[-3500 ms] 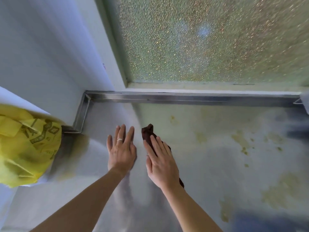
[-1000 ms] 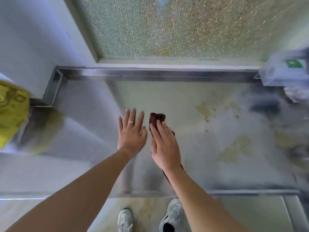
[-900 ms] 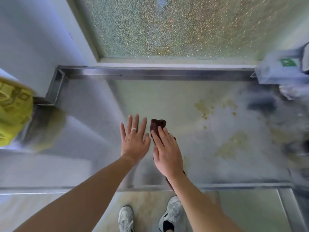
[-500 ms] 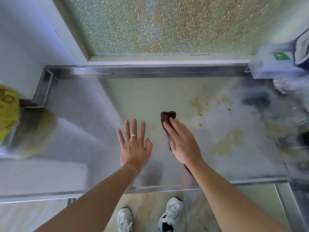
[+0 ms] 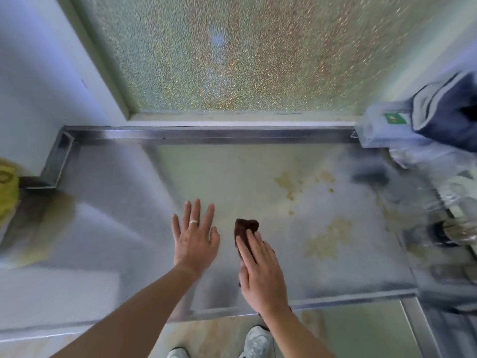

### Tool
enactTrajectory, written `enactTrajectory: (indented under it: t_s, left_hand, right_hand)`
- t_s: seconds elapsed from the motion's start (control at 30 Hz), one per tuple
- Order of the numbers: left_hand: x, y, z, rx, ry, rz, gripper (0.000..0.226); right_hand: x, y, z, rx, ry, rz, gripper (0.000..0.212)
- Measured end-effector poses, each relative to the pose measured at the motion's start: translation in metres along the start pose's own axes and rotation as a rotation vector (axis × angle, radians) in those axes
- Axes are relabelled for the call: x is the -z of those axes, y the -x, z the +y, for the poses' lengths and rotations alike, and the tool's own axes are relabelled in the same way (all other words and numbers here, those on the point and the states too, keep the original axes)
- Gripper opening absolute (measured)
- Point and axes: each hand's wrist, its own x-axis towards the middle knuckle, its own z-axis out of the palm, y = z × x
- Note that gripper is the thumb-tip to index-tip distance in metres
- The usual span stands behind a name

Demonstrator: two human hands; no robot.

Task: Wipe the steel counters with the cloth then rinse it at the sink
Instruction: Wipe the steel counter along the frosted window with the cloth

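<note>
The right hand [image 5: 260, 272] lies flat with straight fingers pressing the cloth [image 5: 245, 228] onto the desk [image 5: 232, 177]. Just left of the cloth, the left hand [image 5: 195, 239] rests open, fingers spread. Yellowish stains [image 5: 326, 240] lie right of the cloth.

No text can be read anywhere. A small green label [image 5: 395, 118] sits on the pale plastic bag [image 5: 382, 133] at the right end of the surface, with light marks on it too blurred to make out. The yellow bag [image 5: 7, 192] at the left edge carries dark printed marks, also illegible.
</note>
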Motion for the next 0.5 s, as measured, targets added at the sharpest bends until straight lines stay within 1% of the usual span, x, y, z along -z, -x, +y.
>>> enactTrajectory:
  t_s: [0.07, 0.2, 0.37, 0.5]
  left_hand:
    - [0.001, -0.019, 0.010, -0.019, 0.006, -0.005, 0.062]
    - [-0.008, -0.031, 0.014, -0.012, -0.047, 0.011, 0.064]
    - [-0.015, -0.032, 0.012, -0.014, -0.038, 0.018, 0.064]
    - [-0.014, -0.035, 0.010, -0.012, -0.038, 0.023, 0.064]
  right_hand:
    - [0.001, -0.030, 0.013, 0.022, 0.009, 0.008, 0.057]
    - [-0.004, -0.098, 0.040, 0.038, 0.037, 0.083, 0.052]
    - [-0.014, -0.167, 0.061, -0.055, 0.057, 0.083, 0.051]
    - [-0.013, -0.188, 0.064, -0.111, 0.066, 0.044, 0.053]
